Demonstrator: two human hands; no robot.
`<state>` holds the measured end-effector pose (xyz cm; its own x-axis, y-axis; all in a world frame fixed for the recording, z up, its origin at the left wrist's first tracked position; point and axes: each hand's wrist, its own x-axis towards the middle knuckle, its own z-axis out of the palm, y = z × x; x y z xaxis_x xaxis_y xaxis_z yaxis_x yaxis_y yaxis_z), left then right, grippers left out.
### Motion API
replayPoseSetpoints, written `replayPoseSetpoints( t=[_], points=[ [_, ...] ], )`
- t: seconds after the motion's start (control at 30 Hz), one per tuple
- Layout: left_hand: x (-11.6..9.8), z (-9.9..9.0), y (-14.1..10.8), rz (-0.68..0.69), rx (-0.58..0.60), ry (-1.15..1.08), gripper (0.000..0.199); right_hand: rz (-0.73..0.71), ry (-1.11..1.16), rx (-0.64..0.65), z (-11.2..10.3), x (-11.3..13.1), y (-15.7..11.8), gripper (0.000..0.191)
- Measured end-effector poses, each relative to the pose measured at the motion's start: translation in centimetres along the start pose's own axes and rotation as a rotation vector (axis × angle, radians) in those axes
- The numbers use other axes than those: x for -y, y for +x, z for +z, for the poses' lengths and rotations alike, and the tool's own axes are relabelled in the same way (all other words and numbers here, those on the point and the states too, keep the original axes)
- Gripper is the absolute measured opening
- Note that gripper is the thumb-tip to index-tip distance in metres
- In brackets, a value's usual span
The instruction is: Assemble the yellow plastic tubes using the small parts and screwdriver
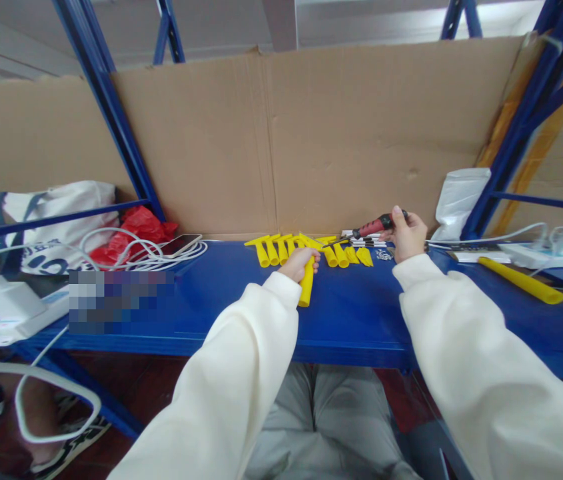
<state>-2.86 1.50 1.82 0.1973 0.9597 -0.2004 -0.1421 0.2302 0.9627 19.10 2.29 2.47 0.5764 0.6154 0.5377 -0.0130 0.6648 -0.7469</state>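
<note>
My left hand (300, 264) is closed around a yellow tube (306, 285), whose round lower end points toward me. In my right hand (408, 235) I grip a screwdriver (372, 228) by its dark red and black handle. Its thin shaft reaches left toward the upper end of the held tube; whether the tip touches it I cannot tell. Several yellow tubes (262, 255) stand in a row behind and left of my left hand. More yellow pieces (342, 256) lie between my two hands, some of them flat. Small white and black strips (376, 241) sit beneath the screwdriver.
A long yellow tube (524, 280) lies at the right of the blue shelf (356, 320). Power strips (551, 255) and white cables (171, 257) occupy both sides. A cloth bag (61, 227) and red plastic bag (136, 233) rest at left. Cardboard (341, 140) walls the back; another person's leg (36, 420) shows lower left.
</note>
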Motion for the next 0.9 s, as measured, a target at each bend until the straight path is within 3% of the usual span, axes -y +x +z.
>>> replayPoseSetpoints(
  t=[0.37,0.9],
  points=[
    [0.0,0.0,-0.1,-0.002,0.008,-0.013,0.021,0.005,-0.017,0.003,0.0,0.0,0.0,0.053],
    [0.2,-0.2,0.3,0.021,-0.066,0.023,0.023,-0.107,-0.129,0.229,0.2,2.4,-1.7,0.041]
  ],
)
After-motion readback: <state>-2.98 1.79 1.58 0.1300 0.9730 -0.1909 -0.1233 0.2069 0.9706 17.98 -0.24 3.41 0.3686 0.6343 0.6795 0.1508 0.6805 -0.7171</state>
